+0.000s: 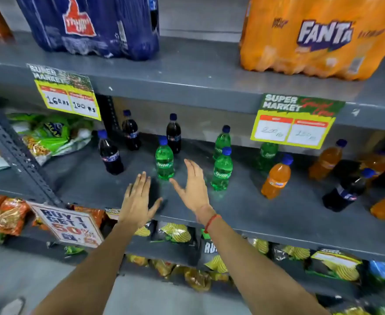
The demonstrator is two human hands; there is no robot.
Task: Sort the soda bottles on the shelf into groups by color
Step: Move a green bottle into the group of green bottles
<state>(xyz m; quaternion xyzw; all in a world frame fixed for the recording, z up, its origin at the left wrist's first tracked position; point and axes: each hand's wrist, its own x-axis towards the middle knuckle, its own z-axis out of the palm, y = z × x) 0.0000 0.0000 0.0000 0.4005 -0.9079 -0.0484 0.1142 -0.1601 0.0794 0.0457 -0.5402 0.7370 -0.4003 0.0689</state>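
Both hands spread, empty: left hand (pixel 137 201), right hand (pixel 192 186). Colas mid-left, but stray cola bottle (pixel 346 192) sits among oranges at right — sorting unfinished.

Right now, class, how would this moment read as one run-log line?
left hand: open, empty | right hand: open, empty | nearest: green Sprite bottle, upright, untouched | dark cola bottle among orange bottles

Upright blue-capped soda bottles (pixel 164 159), dark, green and orange, intermixed along grey shelf (pixel 243 208).

Matt grey metal shelf (pixel 243 208); glossy clear plastic soda bottles (pixel 164 160); shiny shrink-wrapped Fanta pack (pixel 318 35).
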